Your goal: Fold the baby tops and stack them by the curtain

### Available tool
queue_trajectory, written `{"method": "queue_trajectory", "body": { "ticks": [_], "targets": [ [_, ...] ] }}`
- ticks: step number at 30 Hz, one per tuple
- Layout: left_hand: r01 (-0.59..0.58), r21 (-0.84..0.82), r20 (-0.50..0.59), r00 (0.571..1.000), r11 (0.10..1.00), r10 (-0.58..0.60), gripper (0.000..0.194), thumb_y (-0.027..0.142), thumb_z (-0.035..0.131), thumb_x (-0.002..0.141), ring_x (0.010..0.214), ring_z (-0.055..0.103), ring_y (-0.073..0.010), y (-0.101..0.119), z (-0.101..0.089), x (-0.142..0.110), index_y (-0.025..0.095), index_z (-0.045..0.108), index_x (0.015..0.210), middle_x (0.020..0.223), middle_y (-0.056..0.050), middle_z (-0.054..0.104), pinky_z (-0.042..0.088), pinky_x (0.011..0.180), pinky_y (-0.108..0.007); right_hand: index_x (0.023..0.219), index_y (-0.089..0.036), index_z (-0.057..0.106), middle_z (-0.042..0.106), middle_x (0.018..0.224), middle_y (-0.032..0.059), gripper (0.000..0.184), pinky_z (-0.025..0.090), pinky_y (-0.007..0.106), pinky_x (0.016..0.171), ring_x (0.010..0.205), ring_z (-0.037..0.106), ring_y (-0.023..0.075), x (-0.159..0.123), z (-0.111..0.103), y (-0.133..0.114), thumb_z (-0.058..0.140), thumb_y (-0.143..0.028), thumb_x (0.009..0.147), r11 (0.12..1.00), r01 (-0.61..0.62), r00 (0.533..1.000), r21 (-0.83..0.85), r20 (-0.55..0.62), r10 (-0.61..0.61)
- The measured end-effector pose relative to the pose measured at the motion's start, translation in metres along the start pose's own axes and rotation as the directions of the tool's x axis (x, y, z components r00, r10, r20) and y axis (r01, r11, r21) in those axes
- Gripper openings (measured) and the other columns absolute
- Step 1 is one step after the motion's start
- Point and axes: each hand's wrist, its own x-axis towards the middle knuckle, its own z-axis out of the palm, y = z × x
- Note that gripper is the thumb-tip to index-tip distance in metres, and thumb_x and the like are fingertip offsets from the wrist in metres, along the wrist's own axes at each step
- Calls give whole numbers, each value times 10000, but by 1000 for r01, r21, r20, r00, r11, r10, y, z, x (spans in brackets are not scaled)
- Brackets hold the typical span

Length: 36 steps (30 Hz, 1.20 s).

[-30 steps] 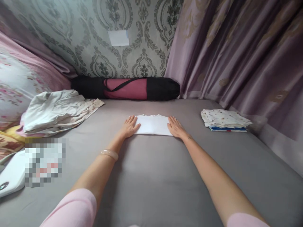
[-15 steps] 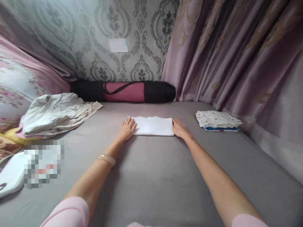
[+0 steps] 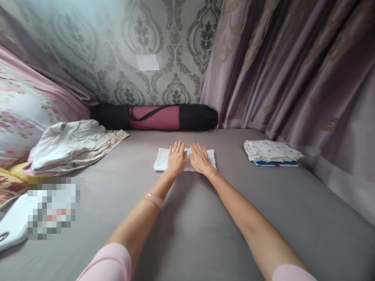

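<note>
A folded white cloth (image 3: 161, 160) lies as a flat rectangle on the grey bed sheet (image 3: 202, 214). My left hand (image 3: 177, 158) rests palm down on its middle, left of centre, with fingers stretched forward. Close beside it, my right hand (image 3: 200, 158) lies flat on the cloth too, its fingers slightly apart. Both hands cover the cloth's central part; its left and right ends show. What kind of garment or cloth it is, I cannot tell.
To the right sits a stack of folded clothes (image 3: 272, 151), patterned white over blue. A loose pile of pale clothes (image 3: 70, 144) lies at left, with a white object (image 3: 14, 222) nearer me. A black and maroon long bag (image 3: 155, 117) lies along the wall.
Both hands have moved inward from the cloth's two ends to its middle, now side by side on top. The view has tilted slightly upward.
</note>
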Motion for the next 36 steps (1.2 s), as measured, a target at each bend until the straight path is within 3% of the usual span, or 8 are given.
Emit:
{"method": "queue_trajectory", "body": {
  "ticks": [3, 8, 14, 21, 28, 31, 34, 36],
  "targets": [
    [47, 27, 7, 999, 999, -47, 539, 350, 242, 1001, 1454, 214, -268, -3, 12, -2, 93, 371, 1456, 1537, -132, 334, 152, 1191, -463, 1515, -93, 254, 189, 1594, 72, 578, 69, 432, 1184, 1471, 89, 224, 3, 9, -1, 200, -318, 985, 1000, -3, 999, 4, 36, 2],
    [14, 26, 299, 954, 1000, -21, 528, 368, 249, 1003, 1434, 262, -295, -13, 24, -5, 142, 373, 1464, 1536, -132, 339, 226, 1161, -475, 1510, -105, 278, 209, 1590, 63, 575, 100, 420, 1178, 1462, 140, 228, 2, 27, 3, 211, -299, 973, 1000, 12, 987, -6, 159, -10],
    [14, 8, 351, 936, 1000, -15, 510, 377, 268, 1005, 1432, 266, -292, -13, 14, 0, 156, 372, 1453, 1540, -132, 330, 246, 1144, -478, 1507, -110, 285, 214, 1589, 70, 572, 108, 432, 1174, 1460, 148, 235, 3, 21, 2, 214, -306, 974, 1000, -6, 984, 2, 178, 6],
    [109, 100, -1, 994, 989, -109, 500, 346, 209, 1008, 1398, 335, -268, -26, 4, -1, 116, 509, 1335, 1446, -145, 471, 220, 1155, -454, 1495, -114, 316, 235, 1582, 76, 559, 68, 432, 1178, 1467, 113, 226, 14, 19, -12, 236, -310, 978, 1000, 25, 998, 17, 53, -26],
    [89, 141, 247, 961, 986, -122, 563, 399, 226, 994, 1404, 323, -294, -44, 21, -5, 108, 380, 1450, 1505, -157, 386, 227, 1150, -486, 1484, -110, 338, 284, 1564, 82, 558, 88, 421, 1177, 1452, 179, 212, 16, 34, -19, 225, -309, 975, 999, 42, 991, 29, 124, -46],
    [92, 158, 195, 973, 983, -123, 565, 412, 222, 991, 1409, 316, -286, -46, 17, -5, 110, 410, 1430, 1498, -157, 398, 212, 1158, -472, 1497, -112, 306, 258, 1573, 80, 574, 99, 426, 1176, 1457, 166, 212, 16, 26, -11, 197, -349, 986, 996, 49, 984, 68, 169, -60],
    [112, 151, 85, 988, 982, -126, 600, 430, 203, 990, 1447, 227, -284, -51, 13, -8, 76, 405, 1431, 1521, -173, 350, 150, 1182, -452, 1504, -89, 278, 223, 1583, 98, 590, 39, 436, 1179, 1468, 109, 221, 12, 21, 1, 182, -364, 992, 1000, -4, 998, 31, 67, 2],
    [111, 133, 122, 984, 985, -128, 631, 444, 204, 987, 1455, 199, -294, -55, 14, -10, 41, 383, 1437, 1529, -189, 327, 157, 1182, -447, 1504, -66, 266, 207, 1585, 108, 596, 15, 426, 1180, 1470, 91, 218, 8, 22, 9, 181, -358, 992, 998, -64, 997, -9, 36, 64]
  ]
}}
